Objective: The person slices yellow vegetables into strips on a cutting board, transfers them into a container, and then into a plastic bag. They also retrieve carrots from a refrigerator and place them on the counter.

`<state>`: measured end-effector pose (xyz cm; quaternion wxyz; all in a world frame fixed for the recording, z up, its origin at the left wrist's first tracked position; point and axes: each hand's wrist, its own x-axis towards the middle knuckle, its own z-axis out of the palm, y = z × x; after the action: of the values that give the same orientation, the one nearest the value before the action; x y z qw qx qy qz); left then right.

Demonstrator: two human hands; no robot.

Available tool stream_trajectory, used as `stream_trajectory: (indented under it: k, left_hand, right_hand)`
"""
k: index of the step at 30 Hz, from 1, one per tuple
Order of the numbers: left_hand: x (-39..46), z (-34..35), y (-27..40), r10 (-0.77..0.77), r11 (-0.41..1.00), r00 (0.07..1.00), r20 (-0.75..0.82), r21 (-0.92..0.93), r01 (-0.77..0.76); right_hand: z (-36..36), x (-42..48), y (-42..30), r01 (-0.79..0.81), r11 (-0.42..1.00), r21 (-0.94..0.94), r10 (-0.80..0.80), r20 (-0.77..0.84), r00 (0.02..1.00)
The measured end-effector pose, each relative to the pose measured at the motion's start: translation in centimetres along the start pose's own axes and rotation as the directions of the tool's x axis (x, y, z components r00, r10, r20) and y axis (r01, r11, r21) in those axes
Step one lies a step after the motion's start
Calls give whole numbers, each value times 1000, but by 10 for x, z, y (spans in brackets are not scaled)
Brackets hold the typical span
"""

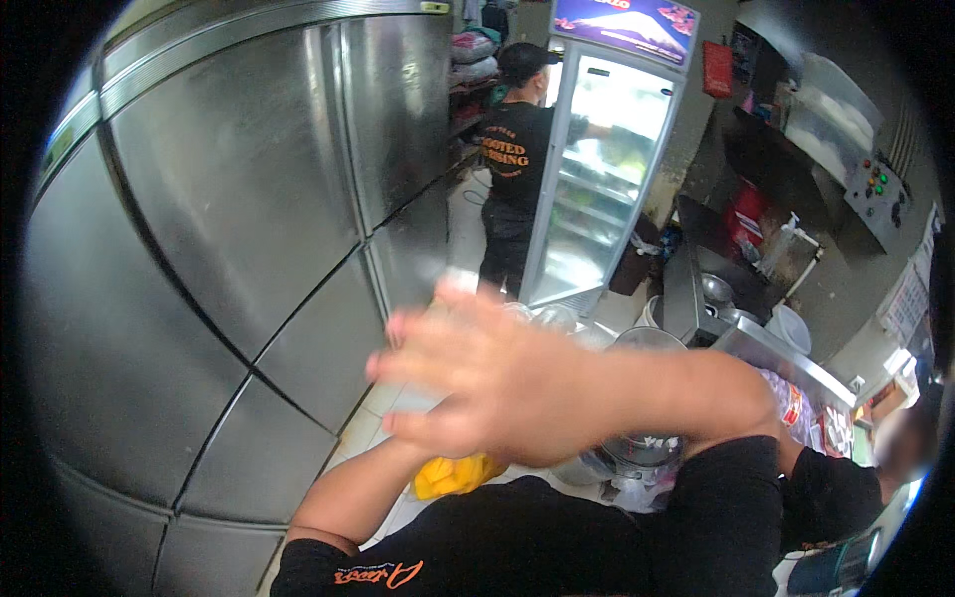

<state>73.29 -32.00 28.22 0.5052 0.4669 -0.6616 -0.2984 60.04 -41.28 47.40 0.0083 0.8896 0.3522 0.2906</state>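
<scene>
My right hand (485, 373) is raised close to the camera, back of the hand up, blurred by motion. Its fingers are spread towards the left, and I see nothing held in it. My left forearm (358, 485) comes up from the lower left. The left hand itself is hidden behind my right hand, so what it holds or touches cannot be made out. Just below the hands shows a bright yellow cloth or bag (451, 477); whether it is held or lies lower down is unclear. Behind my right forearm stands a large metal pot (649, 338), partly covered.
Tall stainless-steel cabinet doors (239, 186) line the left. Ahead, a person in black (511, 164) reaches into a glass-door display fridge (597, 194). On the right are a counter (675, 298) with bowls (716, 287) and a control panel (877, 194). Another person's sleeve (832, 489) is close at lower right.
</scene>
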Motion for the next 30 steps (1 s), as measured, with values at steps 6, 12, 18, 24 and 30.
stream_trajectory:
  k: [6, 12, 18, 24, 30]
  left_hand:
    - [79, -58, -9, 41, 988, 844, 534, 103, -113]
    - [161, -54, 28, 439, 894, 806, 397, -280, -349]
    - [259, 21, 2, -101, 823, 993, -54, -566, 53]
    - [288, 32, -129, 42, 993, 862, -505, 120, 22]
    - [296, 12, -204, 76, 956, 975, -207, 292, -13]
  right_hand:
    - [-34, -74, 37, -640, 718, -275, 587, 734, 343]
    - [-84, -156, 65, -557, 821, -129, 568, 73, 820]
    - [116, -324, 193, -618, 643, 452, 676, -715, 180]
    - [206, -287, 155, -574, 181, 798, 977, -213, 11]
    - [109, -334, 187, -994, 107, 32, 932, 346, 111]
